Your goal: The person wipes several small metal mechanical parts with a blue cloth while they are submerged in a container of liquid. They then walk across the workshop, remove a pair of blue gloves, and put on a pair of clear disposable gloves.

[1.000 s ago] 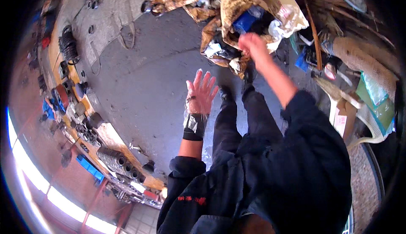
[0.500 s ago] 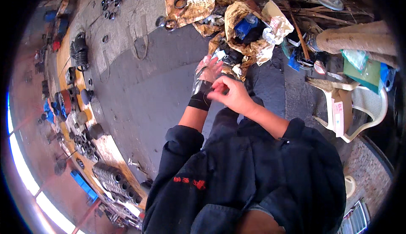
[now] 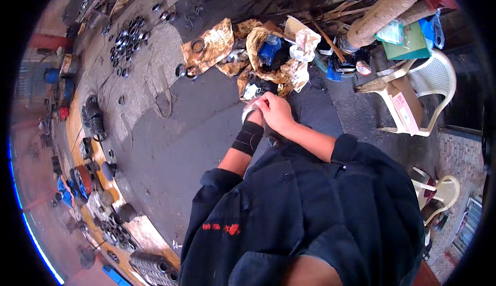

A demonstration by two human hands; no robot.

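Note:
My left hand (image 3: pixel 252 111) is in front of me with a thin, pale plastic glove (image 3: pixel 248 112) bunched over it. A black wrist wrap (image 3: pixel 248 137) circles that forearm, with bare skin between wrap and glove. My right hand (image 3: pixel 277 112), bare, lies against the left hand's fingers, its own fingers closed on the glove near the fingertips. The left fingers are mostly hidden behind the right hand and blurred. Just beyond both hands is a heap of oil-stained paper bags (image 3: pixel 261 61) on the floor.
Several metal rings (image 3: pixel 129 40) lie on the floor at far left. A low bench (image 3: pixel 139 229) with stacked machine parts runs along the left. At right stand a white plastic chair (image 3: pixel 439 79) holding a cardboard box (image 3: pixel 405 107), and a thick wrapped post (image 3: pixel 380 14).
My right hand has moved from the left wrist to the left fingers. The glove has slid from the wrist toward the fingertips. The whole view has turned somewhat.

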